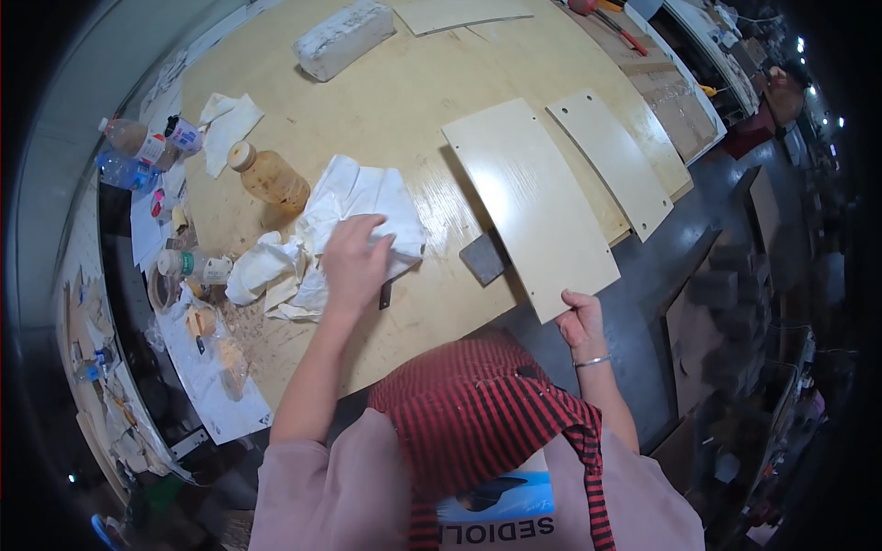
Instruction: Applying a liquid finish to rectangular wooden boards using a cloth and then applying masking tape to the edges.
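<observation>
My left hand (356, 266) lies over a crumpled white cloth (354, 197), with the fingers and thumb apart and the cloth not gripped. In my right hand (581, 323) is the near corner of a large cream-coloured panel (533, 202), the thumb on top. The panel has small holes near its corners and lies tilted over the table's right edge. A small dark grey block (483, 260) sits beside its left edge. To the panel's right is a narrower cream panel (614, 163) with holes at its ends.
A brown-stained jar (269, 179) stands left of the cloth. Plastic bottles (138, 142), a lidded bottle (193, 266) and paper scraps line the left side. A white-wrapped block (344, 39) and another panel (464, 13) lie at the far side. A person (776, 101) is at the far right.
</observation>
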Motion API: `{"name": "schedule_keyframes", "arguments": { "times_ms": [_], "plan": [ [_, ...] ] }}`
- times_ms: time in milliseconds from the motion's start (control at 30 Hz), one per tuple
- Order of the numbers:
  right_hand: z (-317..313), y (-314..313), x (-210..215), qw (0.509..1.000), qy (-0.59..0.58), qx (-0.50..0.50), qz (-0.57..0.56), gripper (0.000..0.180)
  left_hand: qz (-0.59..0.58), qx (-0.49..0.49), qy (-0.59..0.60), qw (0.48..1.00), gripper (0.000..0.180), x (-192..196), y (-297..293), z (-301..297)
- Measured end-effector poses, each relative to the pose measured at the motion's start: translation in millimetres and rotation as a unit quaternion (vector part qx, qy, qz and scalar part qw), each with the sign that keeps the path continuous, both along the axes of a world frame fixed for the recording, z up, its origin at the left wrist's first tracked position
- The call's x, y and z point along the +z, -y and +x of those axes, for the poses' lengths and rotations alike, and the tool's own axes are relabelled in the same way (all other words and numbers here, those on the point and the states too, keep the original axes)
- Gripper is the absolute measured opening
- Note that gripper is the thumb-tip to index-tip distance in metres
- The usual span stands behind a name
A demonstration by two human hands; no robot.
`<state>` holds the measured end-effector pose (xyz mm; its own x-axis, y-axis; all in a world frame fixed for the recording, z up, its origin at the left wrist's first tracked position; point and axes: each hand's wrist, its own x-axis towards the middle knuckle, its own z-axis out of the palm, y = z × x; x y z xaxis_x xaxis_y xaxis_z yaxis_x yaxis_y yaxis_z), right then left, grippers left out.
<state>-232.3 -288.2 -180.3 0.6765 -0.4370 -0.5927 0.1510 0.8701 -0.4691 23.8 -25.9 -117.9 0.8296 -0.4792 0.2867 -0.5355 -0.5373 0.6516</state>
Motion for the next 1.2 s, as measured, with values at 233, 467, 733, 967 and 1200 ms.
{"name": "schedule_keyframes", "arguments": {
  "times_ms": [233, 467, 733, 967, 1200],
  "plan": [
    [17, 5, -22, 0.999, -0.022, -0.025, 0.009, 0.055, 0.180, 0.063, 0.156, 0.969, 0.055, 11, -46, -9],
    [20, 18, -22, 1.000, 0.000, 0.015, 0.017, 0.057, 0.151, -0.013, 0.102, 0.983, 0.028, -8, -28, -2],
    [22, 48, -31, 1.000, 0.014, -0.003, -0.018, 0.057, -0.448, 0.030, -0.217, 0.867, 0.021, 94, -39, 13],
    [27, 59, -33, 0.999, 0.007, -0.031, -0.024, 0.057, -0.173, -0.280, -0.477, 0.815, 0.036, -3, 53, -70],
    [27, 67, -19, 0.998, 0.039, -0.040, -0.030, 0.057, -0.055, -0.183, -0.331, 0.924, 0.046, -82, 116, -56]
  ]
}}
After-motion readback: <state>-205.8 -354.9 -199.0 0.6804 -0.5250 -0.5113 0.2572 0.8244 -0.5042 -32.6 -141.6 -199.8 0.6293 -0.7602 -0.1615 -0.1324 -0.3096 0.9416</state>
